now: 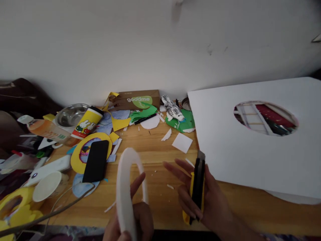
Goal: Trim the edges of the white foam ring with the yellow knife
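My left hand (pixel 142 217) grips a white foam ring (pixel 122 187) near the table's front edge, holding it upright with one finger raised behind its opening. In my right hand (pixel 213 204) is a yellow and black utility knife (pixel 197 187), its short blade pointing up and away from me. Thumb and lower fingers wrap the knife's handle, while two fingers stretch toward the left. The ring and the knife are apart. Just right of the knife lies a large white foam board (pixel 240 160) with an oval hole cut in it.
A black phone (pixel 96 160) lies on a yellow ring (pixel 75 159) at left, near a tumbler (pixel 87 122), an orange bottle (pixel 50 130) and a paper cup (pixel 48 187). A cable (pixel 62 209) crosses the front left. By the wall are a brown box (pixel 122 100) and green scraps (pixel 185 120).
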A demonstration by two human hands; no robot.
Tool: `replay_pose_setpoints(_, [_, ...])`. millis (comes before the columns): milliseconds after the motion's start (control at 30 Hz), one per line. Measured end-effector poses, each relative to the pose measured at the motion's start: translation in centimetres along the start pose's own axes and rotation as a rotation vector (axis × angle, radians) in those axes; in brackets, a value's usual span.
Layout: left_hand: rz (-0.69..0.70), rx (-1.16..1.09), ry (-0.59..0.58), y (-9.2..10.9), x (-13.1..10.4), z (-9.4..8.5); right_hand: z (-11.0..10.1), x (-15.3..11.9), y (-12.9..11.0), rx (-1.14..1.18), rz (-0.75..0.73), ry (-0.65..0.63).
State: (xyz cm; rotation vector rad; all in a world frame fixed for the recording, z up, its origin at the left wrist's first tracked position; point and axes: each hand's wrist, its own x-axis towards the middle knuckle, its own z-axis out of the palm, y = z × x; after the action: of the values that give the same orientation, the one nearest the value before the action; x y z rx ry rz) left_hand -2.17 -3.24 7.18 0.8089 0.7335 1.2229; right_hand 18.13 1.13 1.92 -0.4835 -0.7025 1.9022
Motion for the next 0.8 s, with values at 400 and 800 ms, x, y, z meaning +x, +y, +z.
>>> replay_pose_setpoints(400, [-0.368, 0.166, 0.066, -0.4, -0.2, -0.3, 3.3, -1.5, -6.5, -1.710, -0.612, -0.160])
replay_pose_setpoints(800, [-0.398, 0.386, 0.153, 0.5, -0.1, 0.7, 3.5, -1.5, -5.1, -1.788, -0.600, -0.232])
